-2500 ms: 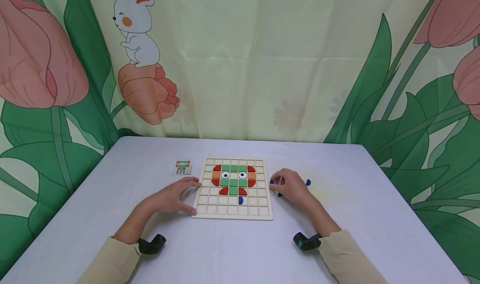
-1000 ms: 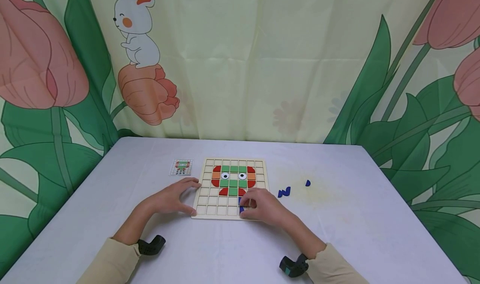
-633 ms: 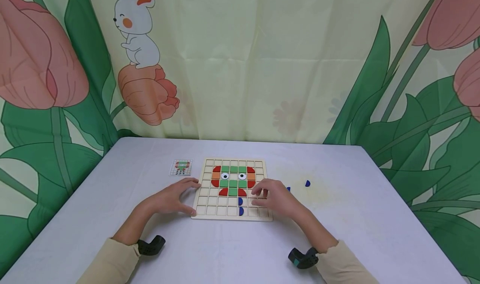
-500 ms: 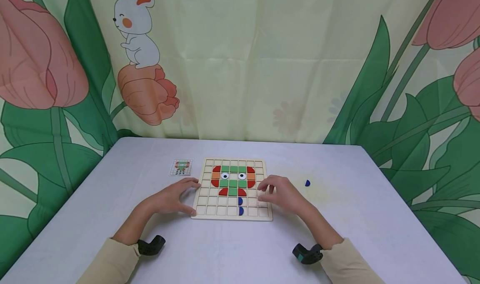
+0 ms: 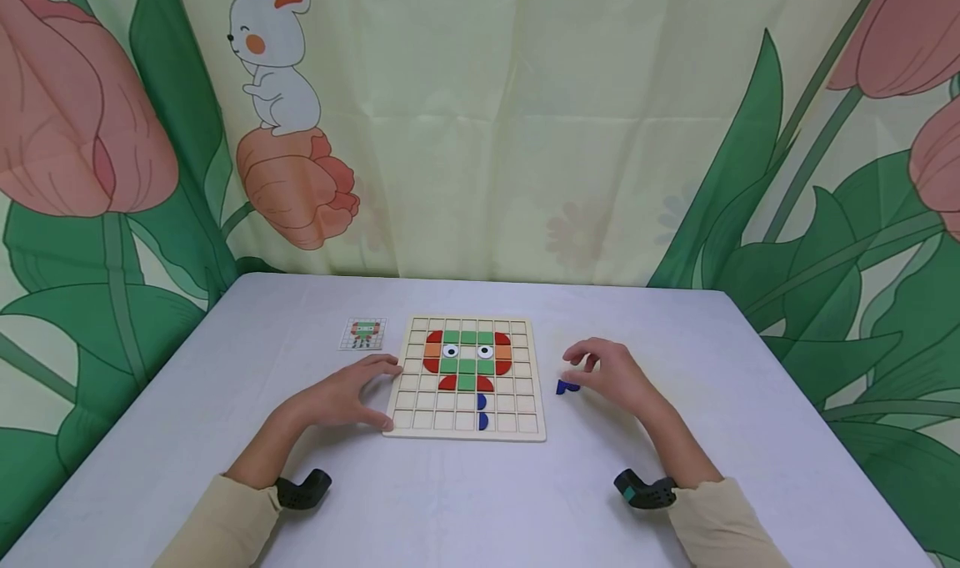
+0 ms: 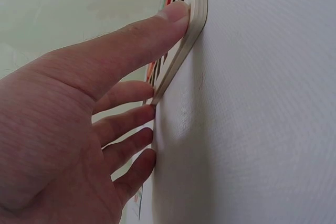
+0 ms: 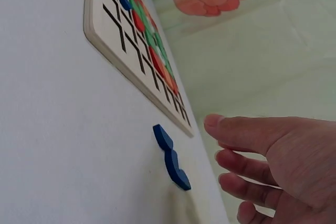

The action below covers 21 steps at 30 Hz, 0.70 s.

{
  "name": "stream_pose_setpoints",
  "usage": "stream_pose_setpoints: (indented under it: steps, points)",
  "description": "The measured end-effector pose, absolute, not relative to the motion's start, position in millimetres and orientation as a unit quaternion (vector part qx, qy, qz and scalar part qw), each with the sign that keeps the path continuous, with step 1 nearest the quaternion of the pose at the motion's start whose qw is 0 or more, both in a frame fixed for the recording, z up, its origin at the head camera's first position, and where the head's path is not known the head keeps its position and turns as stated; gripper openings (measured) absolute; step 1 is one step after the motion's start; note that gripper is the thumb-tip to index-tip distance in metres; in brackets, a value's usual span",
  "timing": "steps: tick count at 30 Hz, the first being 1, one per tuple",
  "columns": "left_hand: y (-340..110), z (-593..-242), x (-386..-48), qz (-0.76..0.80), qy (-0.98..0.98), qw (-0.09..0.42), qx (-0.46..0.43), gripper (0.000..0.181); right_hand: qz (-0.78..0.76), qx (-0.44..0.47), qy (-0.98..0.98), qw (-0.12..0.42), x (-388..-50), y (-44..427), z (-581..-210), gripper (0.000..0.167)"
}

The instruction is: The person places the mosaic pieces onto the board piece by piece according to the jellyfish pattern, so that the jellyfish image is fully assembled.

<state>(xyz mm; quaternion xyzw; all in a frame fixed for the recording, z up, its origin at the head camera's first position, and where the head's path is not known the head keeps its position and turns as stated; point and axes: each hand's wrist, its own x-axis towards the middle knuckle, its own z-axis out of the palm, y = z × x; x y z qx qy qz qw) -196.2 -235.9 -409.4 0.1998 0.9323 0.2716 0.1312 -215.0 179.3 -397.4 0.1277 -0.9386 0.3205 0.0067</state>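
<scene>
A pale wooden grid board point(image 5: 517, 397) bears a face-like pattern of red, green and orange tiles with two eye tiles. Below the pattern, two blue half-round tiles point(image 5: 482, 411) sit one under the other. My left hand point(image 5: 341, 393) touches the board's left side; in the left wrist view its thumb point(image 6: 157, 30) rests on the rim, fingers loosely extended. Over the table right of the board, my right hand point(image 5: 615, 376) hovers with thumb and fingers apart, nothing visible between them. Loose blue tiles point(image 7: 170, 158) lie just under it, partly hidden in the head view.
A small picture card point(image 5: 363, 333) with a gridded figure lies left of the board's far corner. The white-covered table point(image 5: 450, 501) ends at a curtain point(image 5: 585, 134) printed with tulips and a rabbit.
My right hand carried a blue tile from the table onto the board's bottom row, let it go, and moved back right over the loose tiles. The left hand has stayed put.
</scene>
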Motion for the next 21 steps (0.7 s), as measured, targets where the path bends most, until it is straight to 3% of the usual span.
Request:
stream_pose_setpoints:
  steps: [21]
  points:
    - [-235,-406,-195,0.273,0.932,0.136,0.195,0.085,0.248,0.040,-0.968,-0.013,-227,231,-404,0.031]
